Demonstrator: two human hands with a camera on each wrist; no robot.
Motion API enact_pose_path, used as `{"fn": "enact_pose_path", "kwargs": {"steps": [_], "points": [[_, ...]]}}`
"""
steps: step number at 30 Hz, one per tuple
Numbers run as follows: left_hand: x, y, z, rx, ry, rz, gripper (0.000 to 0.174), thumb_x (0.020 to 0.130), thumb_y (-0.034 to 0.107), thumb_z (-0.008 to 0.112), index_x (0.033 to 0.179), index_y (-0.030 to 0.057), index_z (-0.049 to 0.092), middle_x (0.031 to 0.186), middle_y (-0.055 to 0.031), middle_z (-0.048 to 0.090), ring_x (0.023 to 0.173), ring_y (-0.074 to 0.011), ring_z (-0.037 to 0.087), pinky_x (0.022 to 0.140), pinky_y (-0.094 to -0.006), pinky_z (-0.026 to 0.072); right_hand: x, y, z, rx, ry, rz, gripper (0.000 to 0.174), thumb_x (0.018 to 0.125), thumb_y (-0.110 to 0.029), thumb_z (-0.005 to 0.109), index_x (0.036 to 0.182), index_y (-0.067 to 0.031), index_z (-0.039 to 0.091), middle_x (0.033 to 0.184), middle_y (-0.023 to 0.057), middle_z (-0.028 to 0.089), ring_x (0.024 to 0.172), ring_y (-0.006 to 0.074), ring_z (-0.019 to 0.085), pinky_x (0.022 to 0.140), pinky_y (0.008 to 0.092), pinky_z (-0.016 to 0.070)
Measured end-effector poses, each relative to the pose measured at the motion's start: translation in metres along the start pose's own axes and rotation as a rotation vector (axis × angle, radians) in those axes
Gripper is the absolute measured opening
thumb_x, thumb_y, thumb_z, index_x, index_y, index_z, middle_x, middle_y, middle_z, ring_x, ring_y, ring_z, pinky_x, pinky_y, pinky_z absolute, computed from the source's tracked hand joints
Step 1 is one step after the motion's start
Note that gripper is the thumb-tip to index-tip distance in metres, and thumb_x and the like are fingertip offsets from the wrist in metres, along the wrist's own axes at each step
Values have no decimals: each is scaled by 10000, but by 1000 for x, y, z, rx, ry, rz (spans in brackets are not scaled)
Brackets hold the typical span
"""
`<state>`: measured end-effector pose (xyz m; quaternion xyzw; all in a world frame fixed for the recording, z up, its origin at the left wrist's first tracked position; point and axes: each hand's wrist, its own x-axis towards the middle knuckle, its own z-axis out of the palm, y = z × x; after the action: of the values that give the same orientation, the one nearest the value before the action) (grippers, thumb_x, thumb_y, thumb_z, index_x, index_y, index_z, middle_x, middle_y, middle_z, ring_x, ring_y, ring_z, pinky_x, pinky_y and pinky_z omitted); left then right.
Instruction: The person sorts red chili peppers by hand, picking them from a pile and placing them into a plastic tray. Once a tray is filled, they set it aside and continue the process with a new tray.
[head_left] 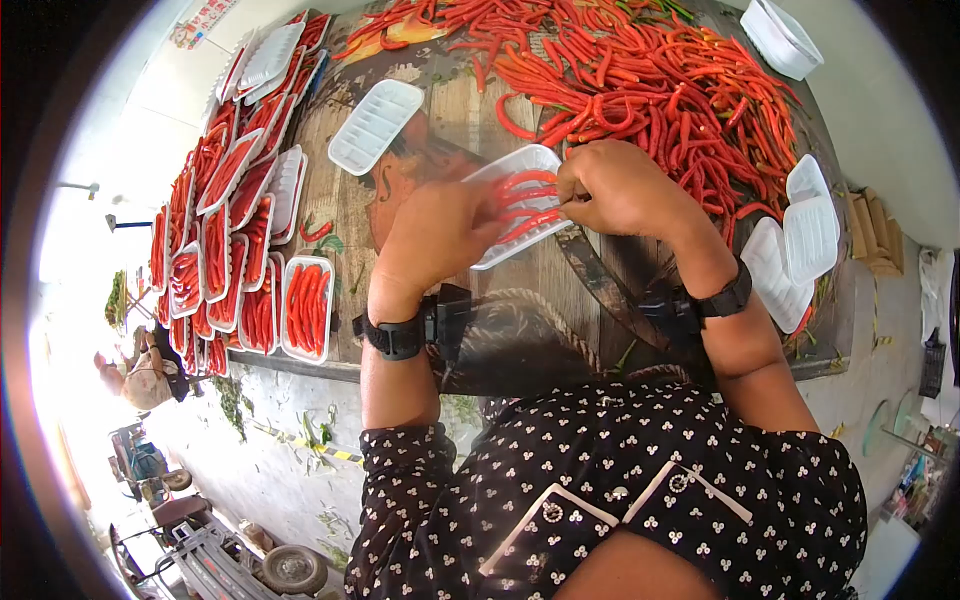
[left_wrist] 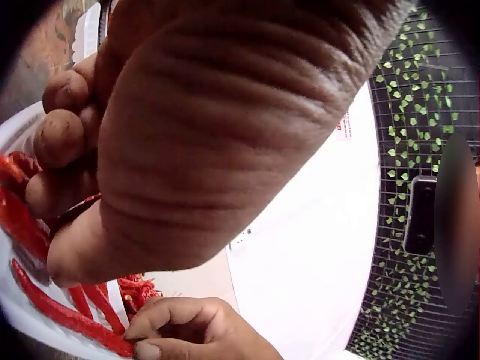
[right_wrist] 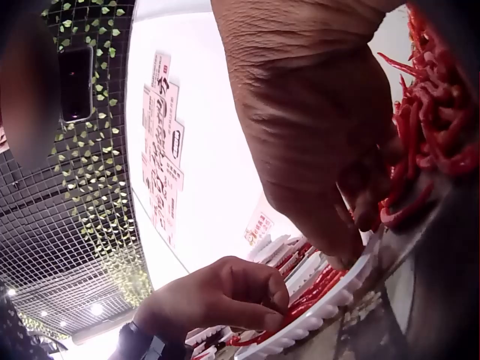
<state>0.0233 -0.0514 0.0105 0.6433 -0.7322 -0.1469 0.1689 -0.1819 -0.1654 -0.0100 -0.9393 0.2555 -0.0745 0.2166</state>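
A white ridged foam tray [head_left: 535,156] on the table holds several long red chili peppers [head_left: 532,194] laid side by side. My left hand [head_left: 432,235] is over the tray's left end, fingers and thumb curled round pepper ends there. At the other end my right hand [head_left: 625,190] pinches pepper tips between thumb and fingers. The left wrist view shows the right hand [left_wrist: 206,330] at the tip of one red chili pepper [left_wrist: 71,319]. In the right wrist view, the left hand [right_wrist: 217,296] bends its fingertips down onto the peppers.
A large heap of red chilies [head_left: 650,90] covers the table's far right. Filled trays [head_left: 307,308] stand stacked along the left side. One unfilled white tray [head_left: 376,127] lies beyond my left hand. More white trays [head_left: 810,237] sit at the right edge, and others [head_left: 782,40] are stacked far right.
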Motion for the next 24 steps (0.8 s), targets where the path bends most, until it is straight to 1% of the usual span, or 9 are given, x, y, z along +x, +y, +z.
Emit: {"fn": "enact_pose_path", "kwargs": {"steps": [2,9,11,12,14,18,20,24], "points": [[-1,5,-4,-82,-34,-42,214,727,182,759,840,28,663,753,-149,676,693,-300,670,648,-401,501,0,-1,-1,3,10,-9,120,705,-134,717,752,-28,684,741,123,652,724,304,654,657,397,505],[-1,2,0,-29,-20,-25,242,708,185,778,849,28,660,739,-133,678,684,-283,674,637,-388,510,0,-4,-3,-26,16,-3,106,709,-125,710,753,-32,685,746,119,658,713,304,651,652,391,506],[-1,1,1,-48,-23,-7,240,717,205,772,856,41,665,742,-133,675,670,-293,666,628,-396,504,1,-2,-8,5,-54,23,97,710,-120,701,760,-38,689,753,114,661,706,293,650,642,380,501],[-1,1,0,-49,-23,-7,240,717,205,772,856,41,665,742,-133,675,670,-293,666,628,-396,504,1,2,-9,5,-54,24,97,710,-120,701,760,-38,689,753,114,661,706,293,650,642,380,501],[-1,4,-2,35,18,19,235,733,228,760,858,54,665,742,-135,665,653,-306,650,609,-406,490,-1,11,-12,27,22,48,95,716,-118,690,772,-41,695,740,112,657,693,280,650,634,372,496],[1,3,0,-4,55,43,227,745,240,751,852,63,657,715,-140,639,631,-319,626,588,-416,469,-3,10,-15,31,17,21,107,719,-117,682,794,-43,704,708,107,652,667,274,648,632,369,497],[1,4,0,13,4,19,213,752,227,745,850,65,649,698,-144,616,625,-323,613,586,-419,456,-2,-1,-17,16,-87,51,119,720,-123,688,810,-48,711,702,111,661,668,287,654,640,381,505],[1,3,0,-19,4,17,200,757,220,740,853,70,649,695,-151,603,624,-326,606,591,-418,451,-1,-2,-7,-42,-68,-13,125,721,-129,693,816,-52,714,720,124,673,693,305,663,649,397,512]]}}
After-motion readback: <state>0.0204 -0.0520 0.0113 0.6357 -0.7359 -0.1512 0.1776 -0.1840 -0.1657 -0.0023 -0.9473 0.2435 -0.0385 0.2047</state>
